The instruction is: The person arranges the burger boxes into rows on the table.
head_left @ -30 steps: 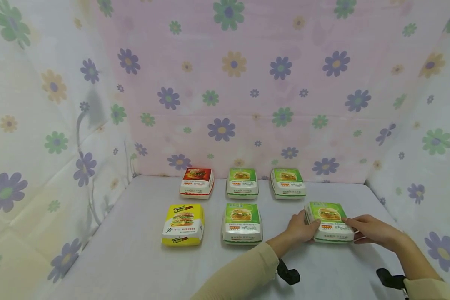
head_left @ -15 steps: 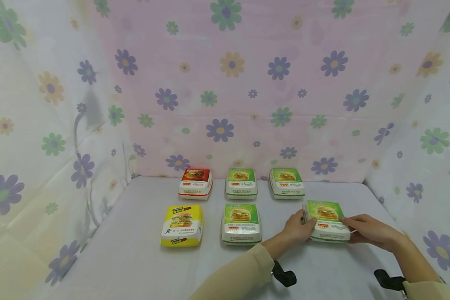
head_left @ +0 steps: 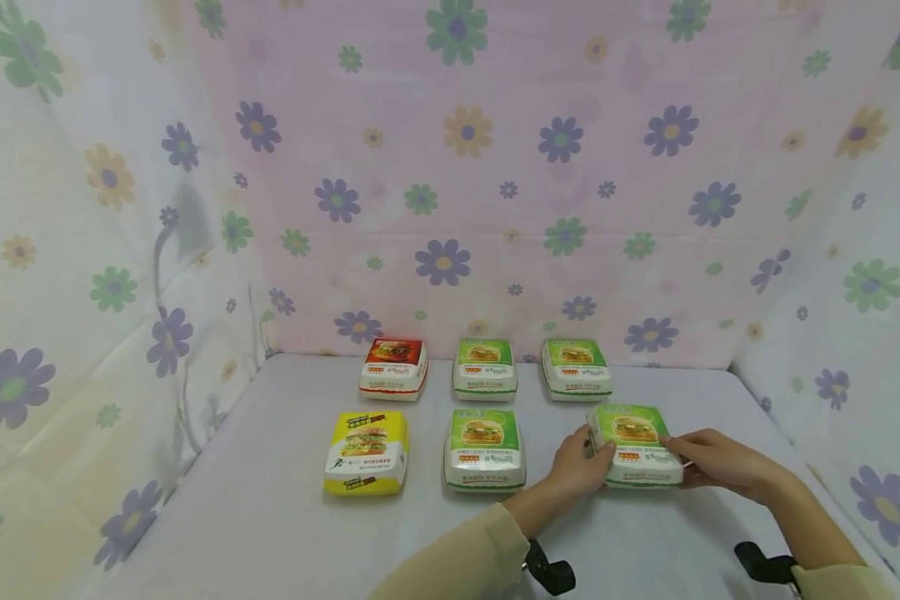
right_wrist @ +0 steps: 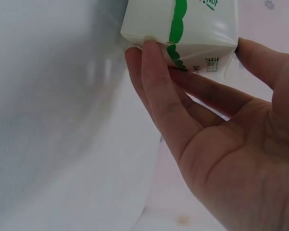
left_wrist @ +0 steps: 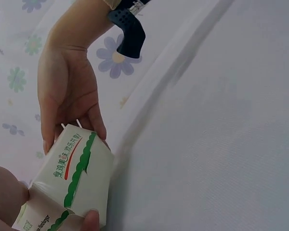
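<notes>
Both hands hold a green and white burger box (head_left: 634, 447) at the right end of the front row. My left hand (head_left: 583, 462) grips its left side, thumb on the near top edge. On the opposite side my right hand (head_left: 727, 462) has its thumb at the top edge and its fingers low on the wall, as the right wrist view shows. The box's printed front (left_wrist: 70, 166) faces the left wrist camera. Whether its base touches the table is hard to tell. Just left of my left hand stands another green burger box (head_left: 484, 450).
A yellow burger box (head_left: 366, 454) ends the front row on the left. Behind stand a red burger box (head_left: 393, 368) and two green ones, the middle box (head_left: 485, 369) and the right box (head_left: 576, 369). Flowered cloth (head_left: 510, 208) walls off the back and sides of the white table (head_left: 270, 533).
The held burger box has moved left with both hands, closer to the middle green box. The other boxes stay where they were.
</notes>
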{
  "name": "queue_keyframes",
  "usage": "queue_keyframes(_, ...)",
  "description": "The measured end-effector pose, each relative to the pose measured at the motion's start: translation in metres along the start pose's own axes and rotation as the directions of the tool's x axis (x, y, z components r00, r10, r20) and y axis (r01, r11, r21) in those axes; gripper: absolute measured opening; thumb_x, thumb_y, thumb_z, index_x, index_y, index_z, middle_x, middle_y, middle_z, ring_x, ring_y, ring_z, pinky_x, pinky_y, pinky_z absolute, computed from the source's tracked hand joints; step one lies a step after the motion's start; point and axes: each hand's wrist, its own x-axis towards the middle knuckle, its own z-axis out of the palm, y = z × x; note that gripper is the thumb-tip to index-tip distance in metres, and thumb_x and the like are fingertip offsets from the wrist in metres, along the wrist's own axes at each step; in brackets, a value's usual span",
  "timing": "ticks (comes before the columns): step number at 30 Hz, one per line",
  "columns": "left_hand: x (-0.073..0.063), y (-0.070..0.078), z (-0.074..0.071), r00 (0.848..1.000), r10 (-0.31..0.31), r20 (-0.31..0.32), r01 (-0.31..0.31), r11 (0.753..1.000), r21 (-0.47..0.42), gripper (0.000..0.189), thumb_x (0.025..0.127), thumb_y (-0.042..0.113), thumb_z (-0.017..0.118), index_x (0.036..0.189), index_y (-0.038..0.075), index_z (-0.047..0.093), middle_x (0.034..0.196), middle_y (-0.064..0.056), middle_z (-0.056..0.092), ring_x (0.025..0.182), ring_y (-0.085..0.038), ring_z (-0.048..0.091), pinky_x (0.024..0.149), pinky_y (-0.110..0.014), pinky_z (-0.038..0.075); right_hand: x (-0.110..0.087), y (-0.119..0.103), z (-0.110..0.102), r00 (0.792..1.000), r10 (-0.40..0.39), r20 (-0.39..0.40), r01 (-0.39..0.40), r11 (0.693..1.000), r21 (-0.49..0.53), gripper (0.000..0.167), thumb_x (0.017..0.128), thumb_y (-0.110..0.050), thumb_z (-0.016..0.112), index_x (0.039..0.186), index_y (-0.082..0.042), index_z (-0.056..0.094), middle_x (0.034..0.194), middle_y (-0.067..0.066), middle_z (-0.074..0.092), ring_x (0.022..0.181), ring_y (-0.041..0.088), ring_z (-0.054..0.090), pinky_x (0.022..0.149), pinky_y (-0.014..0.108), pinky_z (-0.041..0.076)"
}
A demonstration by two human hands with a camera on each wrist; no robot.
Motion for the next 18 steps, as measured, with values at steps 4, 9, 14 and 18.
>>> queue_keyframes(4, -0.007, -0.004, -0.007, 1.000, 0.010, -0.010, -0.010, 1.000, 0.018, 0.060, 0.101, 0.033, 0.064, 0.152, 0.008, 0.046, 0.138, -0.012, 0.053, 0.102, -0.022, 0.059, 0.071, -0.034, 0.053, 0.004, -0.001, 0.006, 1.000, -0.003, -0.004, 0.003, 1.000, -0.014, 0.057, 0.113, -0.028, 0.040, 0.128, 0.026, 0.051, 0.103, 0.011, 0.071, 0.095, 0.022, 0.068, 0.083, 0.041, 0.061)
queue_keyframes(9, -0.014, -0.009, -0.015, 1.000, 0.019, -0.014, -0.018, 0.998, 0.058, 0.061, 0.101, 0.035, 0.064, 0.152, 0.008, 0.045, 0.140, -0.012, 0.053, 0.119, -0.026, 0.054, 0.087, -0.040, 0.054, 0.007, -0.003, 0.016, 1.000, 0.009, -0.015, -0.009, 1.000, -0.022, 0.056, 0.112, -0.029, 0.042, 0.127, 0.024, 0.053, 0.103, 0.011, 0.069, 0.094, 0.023, 0.067, 0.083, 0.041, 0.061)
queue_keyframes(14, -0.018, -0.013, -0.022, 1.000, 0.015, -0.005, -0.015, 0.996, 0.086, 0.062, 0.102, 0.037, 0.062, 0.153, 0.007, 0.044, 0.142, -0.013, 0.052, 0.120, -0.026, 0.054, 0.095, -0.043, 0.051, 0.010, -0.004, 0.026, 1.000, 0.019, -0.021, -0.020, 0.999, -0.029, 0.056, 0.111, -0.031, 0.044, 0.125, 0.022, 0.056, 0.100, 0.011, 0.069, 0.092, 0.022, 0.066, 0.082, 0.041, 0.061)
queue_keyframes(18, -0.017, -0.016, -0.025, 1.000, 0.016, 0.000, -0.016, 0.994, 0.106, 0.064, 0.102, 0.038, 0.061, 0.154, 0.006, 0.043, 0.142, -0.015, 0.052, 0.117, -0.027, 0.055, 0.099, -0.045, 0.048, 0.012, -0.005, 0.031, 0.998, 0.038, -0.044, -0.039, 0.999, -0.026, 0.057, 0.111, -0.032, 0.045, 0.125, 0.022, 0.056, 0.100, 0.011, 0.069, 0.091, 0.022, 0.066, 0.082, 0.041, 0.061)
